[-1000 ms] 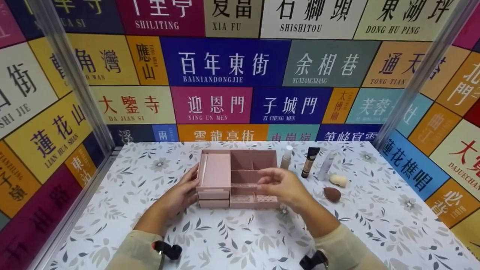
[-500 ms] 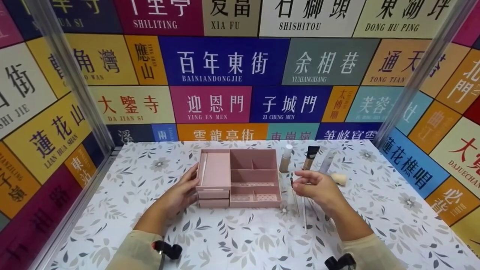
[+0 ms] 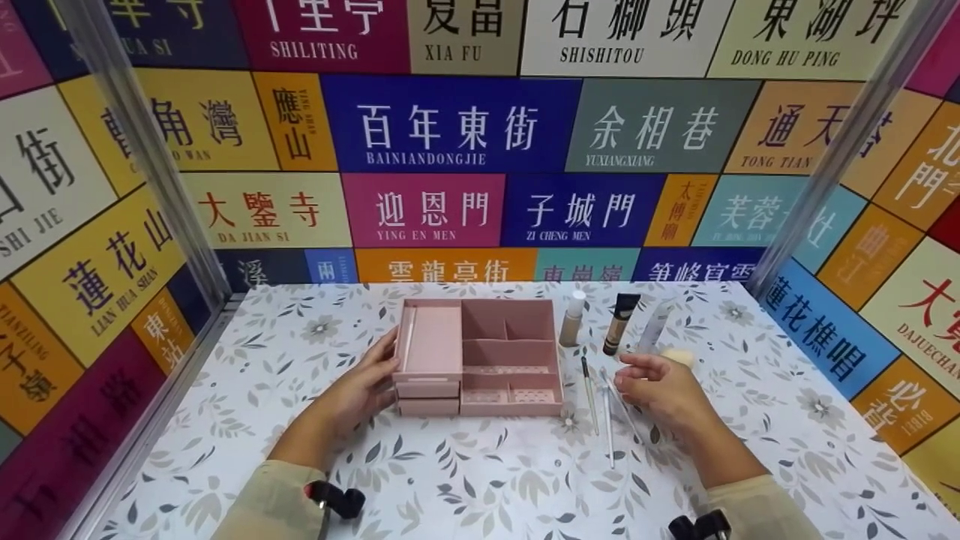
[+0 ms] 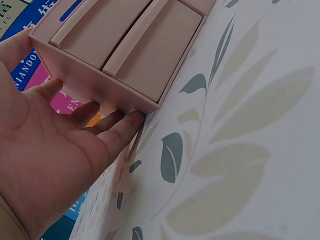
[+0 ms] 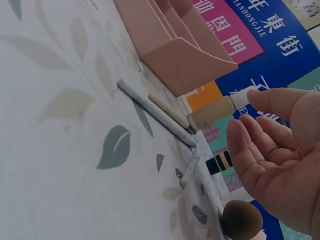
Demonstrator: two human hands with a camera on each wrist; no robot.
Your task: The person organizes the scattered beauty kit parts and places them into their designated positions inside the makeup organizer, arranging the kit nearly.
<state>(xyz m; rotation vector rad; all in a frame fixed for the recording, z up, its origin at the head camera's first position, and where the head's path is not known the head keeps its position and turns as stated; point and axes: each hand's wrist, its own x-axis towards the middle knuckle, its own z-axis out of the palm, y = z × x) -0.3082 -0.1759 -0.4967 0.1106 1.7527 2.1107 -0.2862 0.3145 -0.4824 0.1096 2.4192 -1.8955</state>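
My left hand [image 3: 364, 386] rests its fingers along the left side of a pink makeup organizer [image 3: 431, 341]. In the left wrist view its fingertips touch the side wall, beside two drawer fronts [image 4: 155, 45]. The organizer's right half has open compartments, some with dotted floors. My right hand [image 3: 664, 386] hovers right of the organizer, fingers loosely bent and holding nothing. Just left of it lie several slim makeup brushes [image 3: 608, 431]. A brown makeup sponge [image 5: 242, 220] shows below that hand in the right wrist view; the head view hides it behind the hand.
Beyond the brushes stand a foundation bottle [image 3: 571, 322] with a white cap, a black-and-beige tube [image 3: 621, 326] and a pale translucent tube [image 3: 655, 326]. A cream-coloured sponge [image 3: 681, 355] is partly behind my right hand. Printed walls enclose the leaf-patterned table [image 3: 480, 480].
My right hand has moved rightward from over the organizer's compartments, past the brushes, which its hand and forearm covered earlier. My left hand stays on the organizer's side.
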